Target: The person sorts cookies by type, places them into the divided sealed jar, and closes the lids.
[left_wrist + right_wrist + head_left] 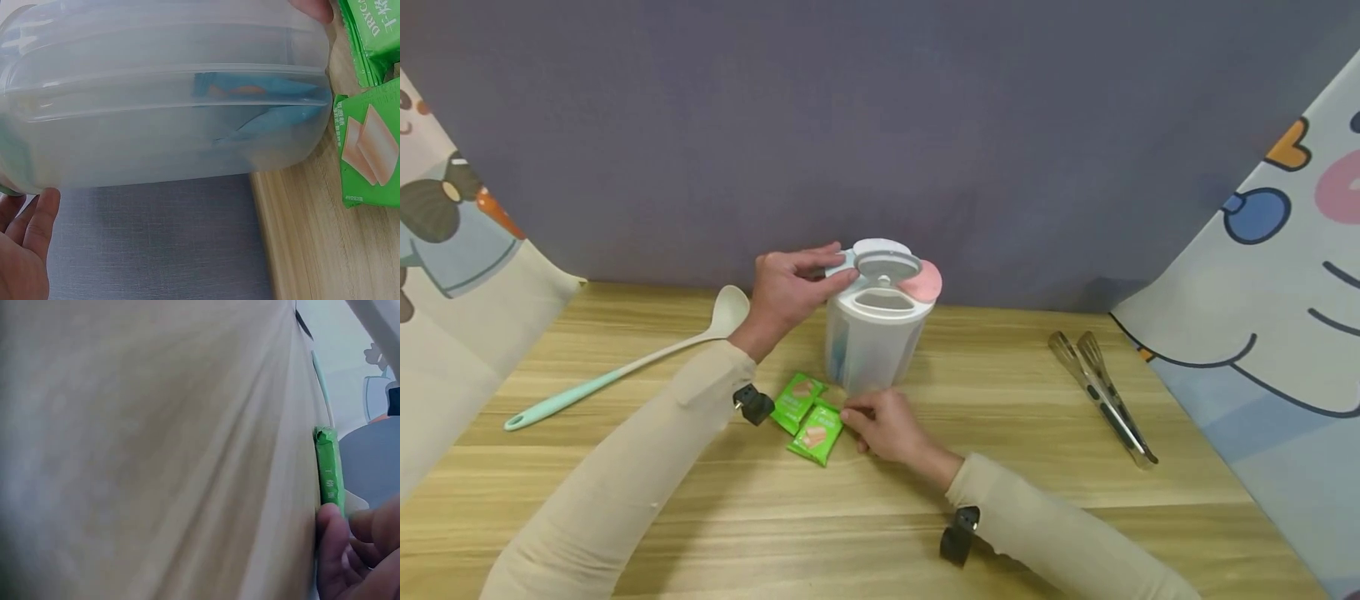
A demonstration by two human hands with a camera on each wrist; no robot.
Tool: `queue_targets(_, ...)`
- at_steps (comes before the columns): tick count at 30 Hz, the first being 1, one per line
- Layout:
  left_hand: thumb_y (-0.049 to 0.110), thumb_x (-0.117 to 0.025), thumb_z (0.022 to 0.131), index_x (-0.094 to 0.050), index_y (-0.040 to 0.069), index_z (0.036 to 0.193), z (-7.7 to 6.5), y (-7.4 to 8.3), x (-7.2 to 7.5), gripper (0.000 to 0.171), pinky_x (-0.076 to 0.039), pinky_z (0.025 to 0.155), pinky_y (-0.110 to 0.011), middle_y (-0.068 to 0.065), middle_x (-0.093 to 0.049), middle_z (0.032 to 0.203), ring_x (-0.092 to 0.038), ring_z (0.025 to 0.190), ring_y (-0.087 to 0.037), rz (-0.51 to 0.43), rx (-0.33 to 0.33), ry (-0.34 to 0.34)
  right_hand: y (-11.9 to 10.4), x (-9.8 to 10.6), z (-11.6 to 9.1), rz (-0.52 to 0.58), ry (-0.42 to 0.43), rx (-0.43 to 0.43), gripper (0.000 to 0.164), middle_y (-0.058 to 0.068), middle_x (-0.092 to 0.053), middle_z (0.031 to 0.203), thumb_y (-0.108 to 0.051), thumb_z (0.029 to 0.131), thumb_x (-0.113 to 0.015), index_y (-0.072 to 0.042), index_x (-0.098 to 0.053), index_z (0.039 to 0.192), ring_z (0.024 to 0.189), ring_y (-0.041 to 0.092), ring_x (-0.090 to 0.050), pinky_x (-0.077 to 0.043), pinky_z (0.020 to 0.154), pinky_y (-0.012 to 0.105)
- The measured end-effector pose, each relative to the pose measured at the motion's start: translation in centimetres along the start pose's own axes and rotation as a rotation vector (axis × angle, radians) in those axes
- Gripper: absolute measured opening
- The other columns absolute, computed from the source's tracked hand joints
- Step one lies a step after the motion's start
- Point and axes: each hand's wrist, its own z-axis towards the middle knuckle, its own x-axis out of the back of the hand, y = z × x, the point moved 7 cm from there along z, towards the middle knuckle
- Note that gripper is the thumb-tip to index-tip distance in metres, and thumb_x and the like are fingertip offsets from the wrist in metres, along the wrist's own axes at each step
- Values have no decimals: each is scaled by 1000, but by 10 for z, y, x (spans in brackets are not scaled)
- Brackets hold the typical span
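Observation:
A translucent storage container (876,350) stands upright, its white flap (887,260) raised over an opening. A pink flap (922,283) lies to its right. My left hand (793,287) grips the lid's left edge by a pale blue flap (842,265), fingers behind and thumb in front. Through the wall, blue packets (269,119) show in the left wrist view. Two green wafer packets (797,402) lie in front of the container, partly overlapping. With thumb and index finger, my right hand (887,427) pinches the edge of the nearer green packet (817,433).
On the left lies a long ladle (587,386) with a mint handle and white bowl. Metal tongs (1105,400) lie on the right of the wooden table (1000,383). Behind stands a grey-blue panel (880,125), with cartoon-printed sheets at both sides.

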Motion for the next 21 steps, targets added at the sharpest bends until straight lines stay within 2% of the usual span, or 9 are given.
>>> queue_targets(8,-2,-80,72,-71,-12,87,-2,2,-1,20,-55,70,-37,-25,-66,99,-66,93,-31,24,-16,10,5,-1,-2,18,55,-21,11,8,-65,64,1,88,-65,8,-70,95,37,7,-52,-45,34,25)
queue_targets(16,-1,-80,73,-71,-11,88,-2,3,-1,20,-55,70,-41,-24,-66,99,-66,94,-31,11,-19,6,2,-1,-2,-39,35,-17,8,-2,-58,55,0,89,-64,2,-72,87,37,4,-50,-43,35,24)
queue_targets(21,-1,-80,73,-71,-11,88,-1,2,-1,21,-54,71,-47,-25,-66,100,-66,95,-31,-9,-10,0,-2,-1,-4,-101,31,17,9,-2,-60,61,0,90,-63,0,-70,85,43,4,-52,-46,41,23)
